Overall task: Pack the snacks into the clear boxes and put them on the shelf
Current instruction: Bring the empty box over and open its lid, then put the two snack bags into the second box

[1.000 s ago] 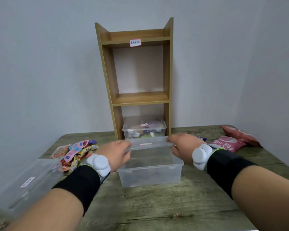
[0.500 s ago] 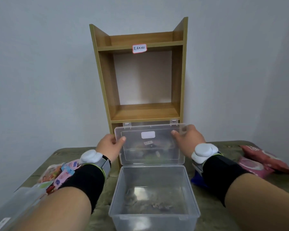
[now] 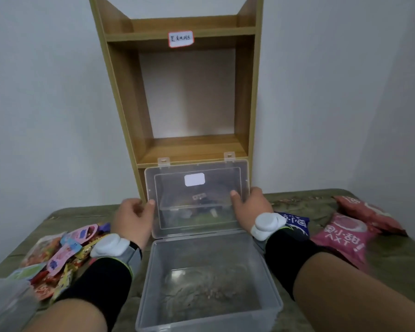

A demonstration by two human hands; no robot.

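An empty clear box [image 3: 209, 315] sits on the table in front of me, its hinged lid [image 3: 197, 212] standing upright. My left hand [image 3: 132, 220] grips the lid's left edge and my right hand [image 3: 249, 204] grips its right edge. Behind the lid rises a wooden shelf [image 3: 192, 147] with bare middle and top levels. Through the lid I make out another filled clear box on the shelf's bottom level. A pile of small colourful snack packets [image 3: 58, 255] lies at the left. Pink [image 3: 343, 238], red [image 3: 369, 212] and blue [image 3: 295, 222] snack bags lie at the right.
Another clear box [image 3: 7, 305] shows at the bottom left corner, blurred. The green-brown table [image 3: 393, 279] ends at a grey wall behind and on the right. A white label [image 3: 180, 39] is stuck on the shelf's top board.
The lid went from shut to fully upright under both hands. The view moved closer to the box and shelf, and the snacks at both sides came into fuller view.
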